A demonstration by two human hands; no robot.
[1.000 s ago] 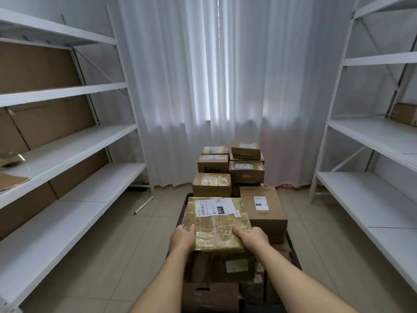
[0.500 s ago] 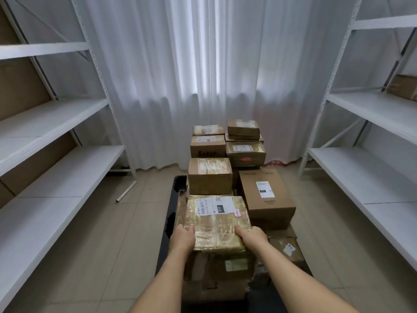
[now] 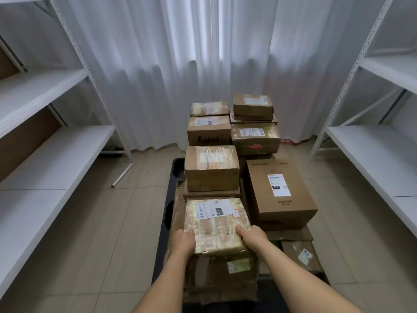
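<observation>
A flat parcel wrapped in shiny yellowish tape, with a white shipping label on its far end, lies on top of a stack of cardboard boxes in front of me. My left hand grips its near left corner. My right hand grips its near right corner, thumb on the top face. The fingers under the parcel are hidden.
Several more cardboard boxes are piled on a black cart that runs away from me. A larger brown box sits to the right. White metal shelves line the left wall, and other white shelves line the right. A white curtain hangs behind.
The view has tilted down and drawn closer to the stack. Both hands keep the same hold on the taped parcel, which sits lower against the boxes.
</observation>
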